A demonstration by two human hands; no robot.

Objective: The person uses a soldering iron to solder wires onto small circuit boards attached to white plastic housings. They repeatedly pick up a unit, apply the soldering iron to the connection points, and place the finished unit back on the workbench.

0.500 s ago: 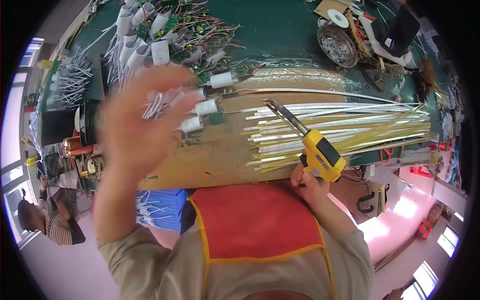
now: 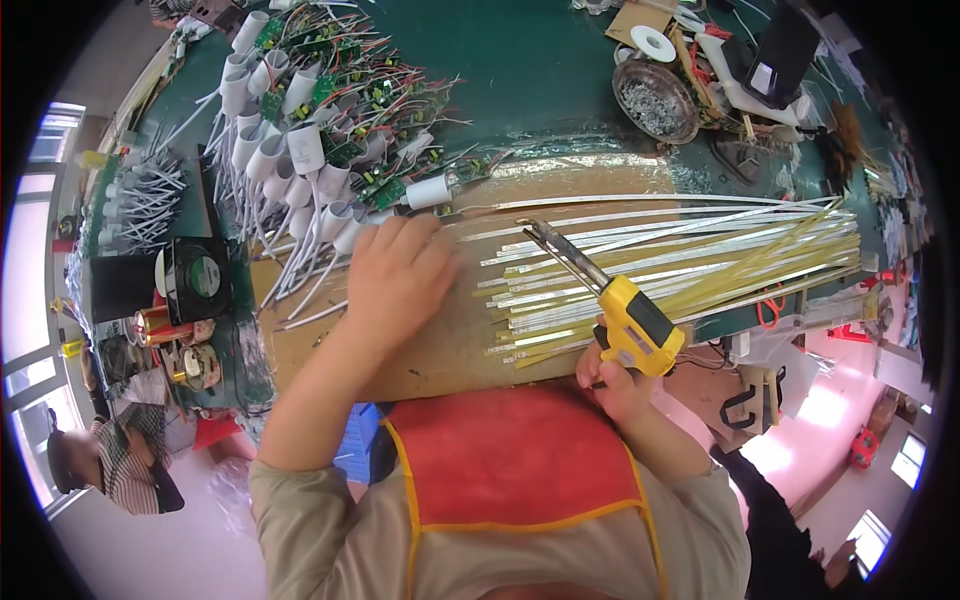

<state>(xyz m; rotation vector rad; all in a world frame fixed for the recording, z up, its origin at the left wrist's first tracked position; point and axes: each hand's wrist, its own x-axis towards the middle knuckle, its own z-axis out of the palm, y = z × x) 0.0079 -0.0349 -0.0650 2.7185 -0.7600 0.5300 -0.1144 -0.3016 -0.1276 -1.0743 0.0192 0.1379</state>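
Note:
My right hand [image 2: 615, 385] grips a yellow and black soldering gun [image 2: 645, 325], its metal tip slanting up to the left above the strips. Long thin white and yellow LED strips [image 2: 680, 265] lie side by side on brown cardboard [image 2: 420, 350]. My left hand [image 2: 400, 275] is over the cardboard, its fingers curled down beside the white plastic housings. Whatever lies under those fingertips is hidden. Just beyond them rests a white housing [image 2: 428, 191] with a green circuit board. A big heap of similar housings [image 2: 305, 150], with white cables and red wires, spreads to the upper left.
At the far right are a round metal dish [image 2: 655, 100] of silvery bits, a white spool [image 2: 653, 42] and a black stand [image 2: 785, 65]. A small black fan [image 2: 195, 280] stands at left. Red-handled scissors [image 2: 770, 308] lie near the right front edge. Another person [image 2: 125, 460] is at lower left.
My left hand has come down and to the right from above the cardboard, now covering the spot where loose housings lay. The soldering gun has barely moved.

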